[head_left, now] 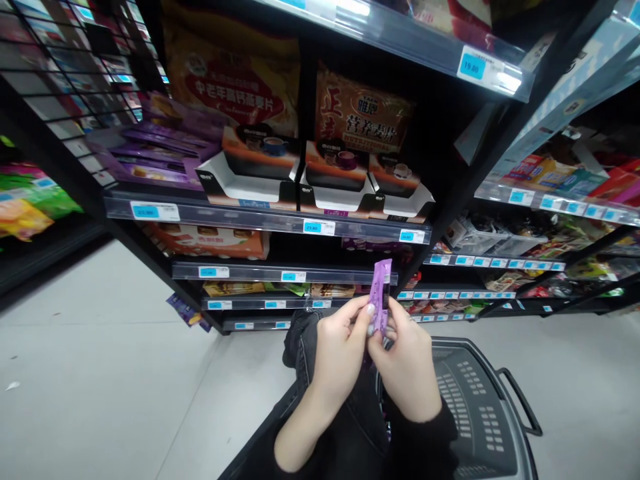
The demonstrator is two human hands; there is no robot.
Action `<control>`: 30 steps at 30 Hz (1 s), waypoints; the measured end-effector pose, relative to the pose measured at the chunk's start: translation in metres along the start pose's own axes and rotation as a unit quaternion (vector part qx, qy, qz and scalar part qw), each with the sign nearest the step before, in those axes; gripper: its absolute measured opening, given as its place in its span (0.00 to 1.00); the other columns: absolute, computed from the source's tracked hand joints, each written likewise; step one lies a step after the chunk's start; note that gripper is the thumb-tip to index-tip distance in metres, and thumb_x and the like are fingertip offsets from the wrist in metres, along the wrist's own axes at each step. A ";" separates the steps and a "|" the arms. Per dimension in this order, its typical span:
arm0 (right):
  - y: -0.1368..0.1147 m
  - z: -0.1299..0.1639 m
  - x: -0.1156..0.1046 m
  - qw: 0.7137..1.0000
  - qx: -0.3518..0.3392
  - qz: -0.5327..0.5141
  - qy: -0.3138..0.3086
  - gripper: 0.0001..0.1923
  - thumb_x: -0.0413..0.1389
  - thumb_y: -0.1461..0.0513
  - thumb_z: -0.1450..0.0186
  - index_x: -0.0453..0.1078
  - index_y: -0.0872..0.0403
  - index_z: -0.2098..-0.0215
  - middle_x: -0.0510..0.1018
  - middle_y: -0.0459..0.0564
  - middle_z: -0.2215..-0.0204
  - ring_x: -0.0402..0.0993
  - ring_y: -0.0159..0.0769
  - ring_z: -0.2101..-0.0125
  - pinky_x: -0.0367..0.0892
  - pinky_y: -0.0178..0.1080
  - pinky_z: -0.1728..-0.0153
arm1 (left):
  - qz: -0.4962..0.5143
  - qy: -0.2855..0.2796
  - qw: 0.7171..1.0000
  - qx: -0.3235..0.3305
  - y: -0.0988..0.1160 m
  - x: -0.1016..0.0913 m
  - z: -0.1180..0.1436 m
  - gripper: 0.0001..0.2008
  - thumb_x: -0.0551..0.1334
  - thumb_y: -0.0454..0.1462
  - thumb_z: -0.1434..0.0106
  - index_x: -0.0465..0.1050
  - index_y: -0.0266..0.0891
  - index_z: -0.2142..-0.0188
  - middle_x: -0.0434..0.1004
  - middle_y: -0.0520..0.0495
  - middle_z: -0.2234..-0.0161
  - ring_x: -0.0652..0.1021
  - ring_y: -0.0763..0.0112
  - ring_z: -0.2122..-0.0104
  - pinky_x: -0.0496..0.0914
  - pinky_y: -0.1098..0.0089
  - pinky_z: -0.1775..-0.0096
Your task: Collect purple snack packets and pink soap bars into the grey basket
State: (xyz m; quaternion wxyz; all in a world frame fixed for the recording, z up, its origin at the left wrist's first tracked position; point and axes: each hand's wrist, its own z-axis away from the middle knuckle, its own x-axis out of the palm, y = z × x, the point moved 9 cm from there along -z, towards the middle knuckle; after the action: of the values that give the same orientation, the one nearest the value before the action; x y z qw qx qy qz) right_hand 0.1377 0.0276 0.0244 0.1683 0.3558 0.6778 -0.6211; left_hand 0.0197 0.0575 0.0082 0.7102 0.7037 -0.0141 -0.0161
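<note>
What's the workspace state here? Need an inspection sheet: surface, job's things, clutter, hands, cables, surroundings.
Surface: pale grey shop floor; nothing set down at the hands.
Job's things: slim purple foil sachet, upright, held by both hands.
Clutter: small purple packets on the floor by the shelf foot; a white scrap further left.
Hands: left hand and right hand both pinch the sachet's lower part with their fingers; dark sleeve on the right wrist.
Cables: nothing seen.
Surroundings: black shelving with blue price tags, white display trays of boxed drinks, purple boxes to their left, dark plastic shopping basket under the right hand.
</note>
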 end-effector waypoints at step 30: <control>-0.007 0.003 0.063 0.984 -0.092 0.074 -0.131 0.27 0.45 0.70 0.43 0.63 0.58 0.45 0.79 0.54 0.60 0.77 0.40 0.64 0.71 0.40 0.62 | 0.155 0.176 0.972 0.014 -0.005 -0.069 -0.019 0.12 0.64 0.43 0.41 0.75 0.36 0.65 0.76 0.50 0.70 0.76 0.76 0.73 0.73 0.78 0.70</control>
State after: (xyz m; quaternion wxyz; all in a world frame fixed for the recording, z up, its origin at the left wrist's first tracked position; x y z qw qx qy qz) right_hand 0.0892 0.0423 -0.0134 0.3337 0.3035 0.6757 -0.5831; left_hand -0.0483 0.0789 0.0030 0.6854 0.6947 0.0019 0.2181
